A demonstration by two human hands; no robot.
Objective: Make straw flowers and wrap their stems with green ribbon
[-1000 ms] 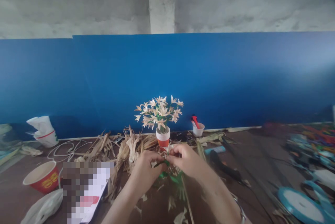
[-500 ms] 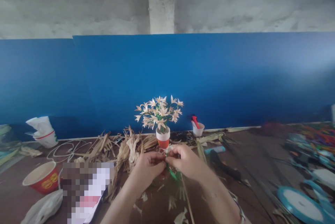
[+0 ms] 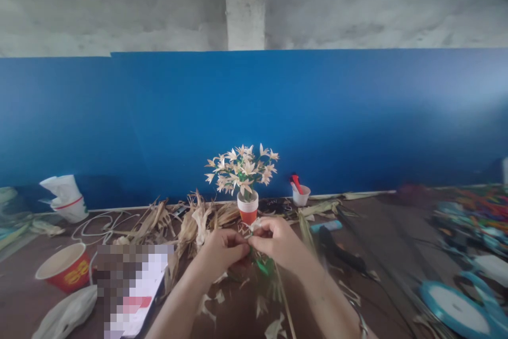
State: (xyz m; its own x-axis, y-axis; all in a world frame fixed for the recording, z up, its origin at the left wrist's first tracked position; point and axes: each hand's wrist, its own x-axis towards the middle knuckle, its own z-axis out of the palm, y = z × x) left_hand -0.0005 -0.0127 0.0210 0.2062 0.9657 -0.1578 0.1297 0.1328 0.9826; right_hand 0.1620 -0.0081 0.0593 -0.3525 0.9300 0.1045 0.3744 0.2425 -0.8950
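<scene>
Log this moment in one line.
left hand: curled inward, beside right hand | right hand: grip on small whitish piece | ahead: pale flowers in red-and-white pot

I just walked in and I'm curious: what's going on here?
Someone's right hand pinches a small pale piece, perhaps a flower. The left hand meets it at the fingertips, but what it grips, if anything, is hidden. Something green shows, blurred, below them. Just beyond stands a red and white cup with pale flowers, and dry husks lie to its left.
</scene>
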